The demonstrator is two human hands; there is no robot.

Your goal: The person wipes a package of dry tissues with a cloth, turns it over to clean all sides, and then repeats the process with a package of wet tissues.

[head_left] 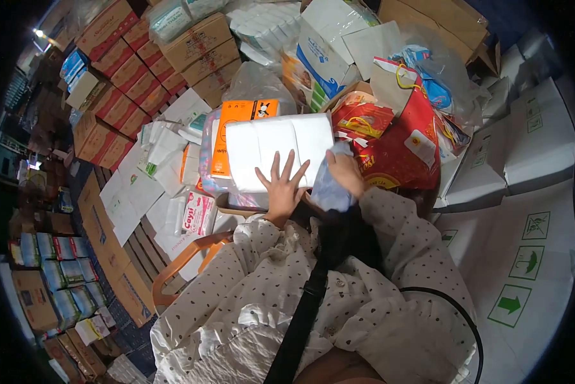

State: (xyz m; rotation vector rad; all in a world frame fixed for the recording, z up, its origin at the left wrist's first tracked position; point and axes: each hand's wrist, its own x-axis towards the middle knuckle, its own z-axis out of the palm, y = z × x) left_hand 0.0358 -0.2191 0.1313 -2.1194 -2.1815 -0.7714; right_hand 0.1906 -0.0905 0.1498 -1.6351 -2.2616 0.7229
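Observation:
My left hand [284,187] lies with its fingers spread on the lower edge of a white block of folded tissue [275,142]. To its right, my right hand [346,174] has its fingers wrapped on a crumpled pale blue plastic bag [330,186], beside the tissue block's right end. An orange package [221,151] sits partly under the left side of the white block. Right of my right hand is a big red bag [406,146] with a yellow cord.
Stacked red and brown cartons [124,70] stand at the upper left. Large white boxes [524,249] fill the right side. An orange chair arm [172,275] is at my left. A pink-and-white pack [198,214] and white packets lie left of the tissue.

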